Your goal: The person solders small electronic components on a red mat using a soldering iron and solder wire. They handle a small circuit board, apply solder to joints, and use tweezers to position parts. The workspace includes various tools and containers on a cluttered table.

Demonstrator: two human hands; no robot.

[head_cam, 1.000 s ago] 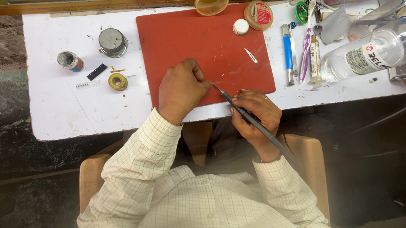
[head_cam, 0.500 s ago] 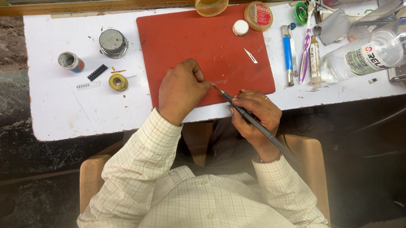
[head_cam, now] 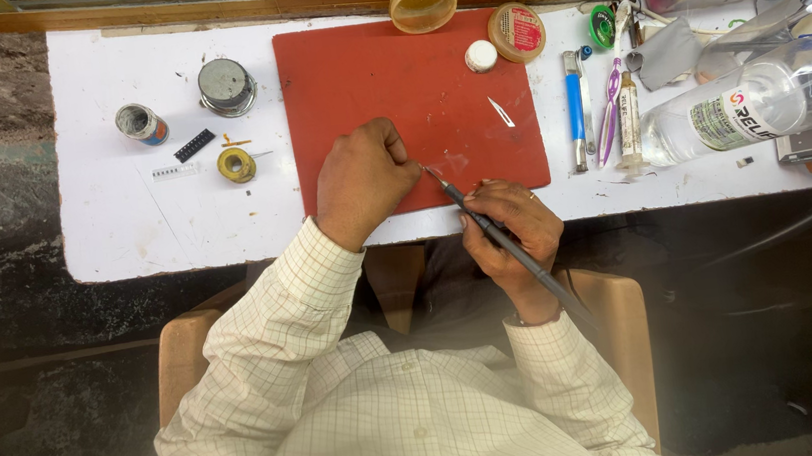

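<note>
The left hand (head_cam: 361, 180) rests curled into a loose fist on the red mat (head_cam: 390, 79), fingers tucked under and pressing at something too small to make out near the mat's lower edge. The right hand (head_cam: 510, 242) is closed around a slim dark soldering iron (head_cam: 497, 233), held like a pen; its fine tip reaches up and left to meet the mat just beside the left hand's knuckles. The iron's handle runs back down over the right wrist toward the chair.

On the mat, apart from the hands, lie a small white cap (head_cam: 481, 55) and a thin pale sliver (head_cam: 500, 112). On the white tabletop (head_cam: 124, 227) to the left sit a yellow solder reel (head_cam: 236, 164), a round metal tin (head_cam: 226, 85) and a small can (head_cam: 142, 124). To the right stand a blue tool (head_cam: 575, 110) and a clear bottle (head_cam: 745, 107) lying on its side.

Compared with the earlier frames, both hands keep the same pose and place; the iron's tip stays at the same spot on the mat
</note>
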